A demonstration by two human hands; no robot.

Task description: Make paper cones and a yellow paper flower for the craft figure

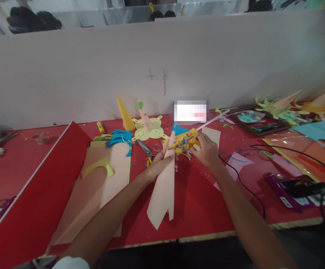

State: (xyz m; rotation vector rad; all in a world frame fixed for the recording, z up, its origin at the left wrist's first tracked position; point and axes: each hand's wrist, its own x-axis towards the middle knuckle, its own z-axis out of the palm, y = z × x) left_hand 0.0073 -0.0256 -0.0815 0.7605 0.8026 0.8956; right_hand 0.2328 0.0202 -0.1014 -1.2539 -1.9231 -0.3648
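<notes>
My left hand (160, 163) is closed on a rolled peach paper sheet (162, 190) that points toward me over the red table (201, 209). My right hand (207, 151) grips a yellow glue gun (186, 138), with a glue stick (212, 120) sticking out of its back; its nozzle touches the top of the peach roll. Yellow and blue paper scraps lie right under the two hands.
Scissors (146, 150), a yellow cone (125, 114) and a peach cone on a yellow flower base (148, 129) stand behind. Flat peach sheets (100, 179) and a red board (39, 201) lie left. A black cord (252, 194), power strip (296, 190) and paper crafts (291, 106) are right.
</notes>
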